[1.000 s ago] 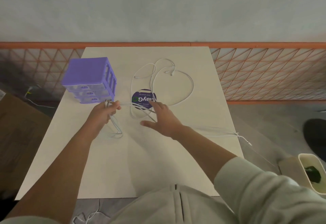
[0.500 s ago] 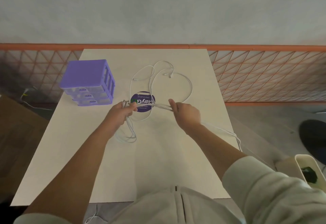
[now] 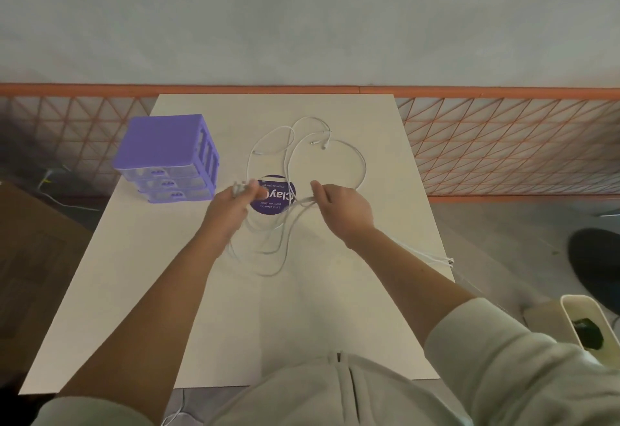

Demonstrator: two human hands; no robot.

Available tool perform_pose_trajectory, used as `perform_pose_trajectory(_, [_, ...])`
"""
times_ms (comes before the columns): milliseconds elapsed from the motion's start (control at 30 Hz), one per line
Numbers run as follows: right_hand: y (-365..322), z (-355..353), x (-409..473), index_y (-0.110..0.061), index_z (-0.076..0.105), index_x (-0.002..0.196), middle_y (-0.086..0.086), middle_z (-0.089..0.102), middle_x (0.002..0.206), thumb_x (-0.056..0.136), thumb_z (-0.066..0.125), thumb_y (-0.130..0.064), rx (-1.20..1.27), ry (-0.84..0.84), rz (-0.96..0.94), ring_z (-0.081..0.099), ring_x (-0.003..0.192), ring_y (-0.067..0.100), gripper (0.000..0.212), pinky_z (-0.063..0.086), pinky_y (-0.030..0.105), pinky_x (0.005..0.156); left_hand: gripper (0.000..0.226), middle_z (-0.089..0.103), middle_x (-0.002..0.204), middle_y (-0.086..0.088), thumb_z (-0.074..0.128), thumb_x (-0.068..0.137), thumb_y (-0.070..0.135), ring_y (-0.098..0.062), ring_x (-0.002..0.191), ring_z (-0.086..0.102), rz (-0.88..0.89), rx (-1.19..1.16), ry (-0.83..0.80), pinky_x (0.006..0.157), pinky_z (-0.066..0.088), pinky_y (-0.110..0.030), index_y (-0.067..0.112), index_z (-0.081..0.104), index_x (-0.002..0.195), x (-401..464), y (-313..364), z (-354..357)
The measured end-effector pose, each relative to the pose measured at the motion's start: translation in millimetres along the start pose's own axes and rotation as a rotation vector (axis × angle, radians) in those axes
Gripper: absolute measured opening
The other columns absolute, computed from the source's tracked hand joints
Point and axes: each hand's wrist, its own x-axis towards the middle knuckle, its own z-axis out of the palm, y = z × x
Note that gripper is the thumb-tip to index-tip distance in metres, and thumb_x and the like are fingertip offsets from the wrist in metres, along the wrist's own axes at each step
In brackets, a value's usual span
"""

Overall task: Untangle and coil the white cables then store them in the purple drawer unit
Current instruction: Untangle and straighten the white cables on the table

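The left hand (image 3: pixel 231 206) has its fingers curled around a gathered bundle of the white cables (image 3: pixel 288 164), with connector ends protruding above the fist. The right hand (image 3: pixel 342 207) pinches several cable strands between thumb and fingers, and loops hang between the two hands down to the table (image 3: pixel 167 291). The remaining cable lies in open loops across the far half of the table, partly over a round purple sticker (image 3: pixel 273 206). The purple drawer unit (image 3: pixel 166 157) stands at the table's left edge, all three drawers closed.
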Motion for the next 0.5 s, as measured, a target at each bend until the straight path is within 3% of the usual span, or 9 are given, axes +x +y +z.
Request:
perform_pose_trajectory(167, [52.3, -9.8, -2.0, -0.019, 0.048, 0.062, 0.004, 0.058, 0.068, 0.1, 0.025, -0.048, -0.142, 0.019, 0.179, 0.06, 0.066, 0.03, 0.052, 0.036, 0.029, 0.055, 0.043, 0.024, 0.044, 0.012, 0.042, 0.101, 0.047, -0.003, 0.036, 0.019, -0.045, -0.678, 0.247, 0.035, 0.016, -0.016, 0.023, 0.037, 0.066, 13.3, -15.7, -53.9])
perform_pose_trajectory(267, [79.8, -10.8, -8.2, -0.017, 0.056, 0.068, 0.005, 0.058, 0.064, 0.098, 0.025, -0.044, -0.203, -0.064, 0.28, 0.057, 0.054, 0.028, 0.051, 0.036, 0.027, 0.051, 0.046, 0.022, 0.043, 0.009, 0.038, 0.1, 0.05, -0.005, 0.034, 0.018, -0.093, -0.96, 0.288, 0.033, 0.015, -0.016, 0.023, 0.032, 0.064, 17.2, -29.2, -81.5])
perform_pose_trajectory(500, [92.3, 10.7, -3.9, -0.009, 0.065, 0.075, 0.007, 0.063, 0.069, 0.094, 0.038, -0.038, -0.237, -0.306, 0.356, 0.058, 0.047, 0.025, 0.044, 0.04, 0.022, 0.048, 0.044, 0.022, 0.043, 0.009, 0.041, 0.101, 0.037, -0.006, 0.034, 0.019, -0.113, -1.105, 0.325, 0.032, 0.014, -0.017, 0.024, 0.028, 0.061, 23.5, -27.3, -90.0])
